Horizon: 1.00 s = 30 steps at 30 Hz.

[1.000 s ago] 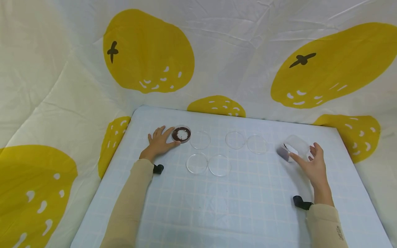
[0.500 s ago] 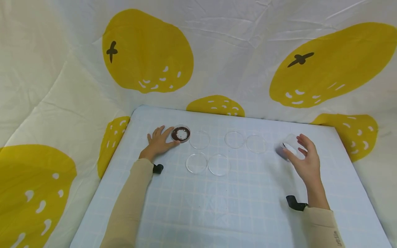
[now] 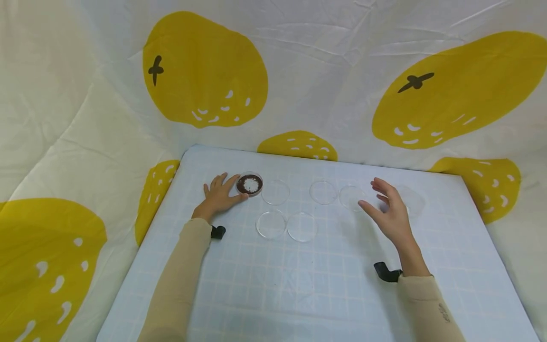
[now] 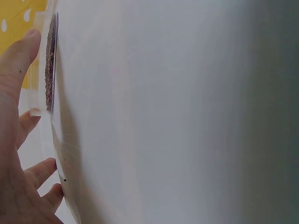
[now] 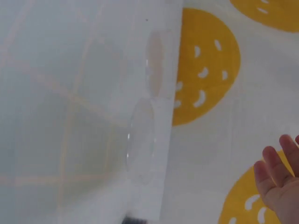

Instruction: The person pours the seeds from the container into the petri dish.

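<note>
At the far left of the table, a petri dish [image 3: 249, 184] holds a dark brown layer with white bits in the middle. My left hand [image 3: 219, 195] rests beside it, thumb and forefinger on opposite sides of its rim. The left wrist view shows this dish [image 4: 50, 65] edge-on, its brown layer grainy. My right hand [image 3: 388, 214] is held in the air on the right, fingers apart, nothing in them. A clear round dish [image 3: 352, 198] lies just left of it. Behind it stands a clear plastic container [image 3: 413, 197], partly hidden. The right wrist view catches the right hand's fingertips [image 5: 271, 175].
More clear round dishes or lids lie on the pale checked tablecloth [image 3: 273, 294]: one lid [image 3: 275, 192] beside the brown dish, another [image 3: 323, 193] farther right, and a touching pair, left [image 3: 271, 224] and right [image 3: 302, 227], nearer me. A patterned curtain [image 3: 316, 71] hangs behind.
My right hand has let go of the clear container and moved left, away from it. The left hand and the brown dish have stayed put.
</note>
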Each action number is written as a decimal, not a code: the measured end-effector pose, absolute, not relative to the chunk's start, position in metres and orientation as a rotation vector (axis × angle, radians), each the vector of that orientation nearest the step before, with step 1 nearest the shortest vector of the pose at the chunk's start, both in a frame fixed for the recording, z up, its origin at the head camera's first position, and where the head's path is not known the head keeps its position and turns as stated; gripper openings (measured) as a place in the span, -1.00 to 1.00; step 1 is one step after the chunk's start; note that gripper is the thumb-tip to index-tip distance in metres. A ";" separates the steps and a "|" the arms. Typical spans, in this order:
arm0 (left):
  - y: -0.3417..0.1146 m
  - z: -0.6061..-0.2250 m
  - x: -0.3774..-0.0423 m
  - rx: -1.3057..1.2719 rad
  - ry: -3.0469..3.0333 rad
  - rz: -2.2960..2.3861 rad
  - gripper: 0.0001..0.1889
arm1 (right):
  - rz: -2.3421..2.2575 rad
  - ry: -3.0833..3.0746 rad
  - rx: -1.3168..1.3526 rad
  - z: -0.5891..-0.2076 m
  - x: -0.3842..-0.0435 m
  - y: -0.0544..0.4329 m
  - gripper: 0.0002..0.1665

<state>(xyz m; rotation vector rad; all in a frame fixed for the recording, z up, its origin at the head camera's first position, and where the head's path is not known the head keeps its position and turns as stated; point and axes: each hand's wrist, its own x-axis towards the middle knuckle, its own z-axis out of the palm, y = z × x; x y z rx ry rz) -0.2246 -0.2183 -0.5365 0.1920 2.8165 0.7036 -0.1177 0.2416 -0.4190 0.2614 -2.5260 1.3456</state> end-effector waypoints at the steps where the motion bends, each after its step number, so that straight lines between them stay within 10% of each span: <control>1: -0.218 -0.536 -0.224 0.192 2.817 0.703 -0.02 | 1.350 -2.526 0.273 -0.418 -0.119 0.238 -0.17; 30: -0.219 -0.536 -0.224 0.188 2.815 0.706 0.01 | 1.360 -2.692 0.640 -0.455 -0.226 0.151 -0.15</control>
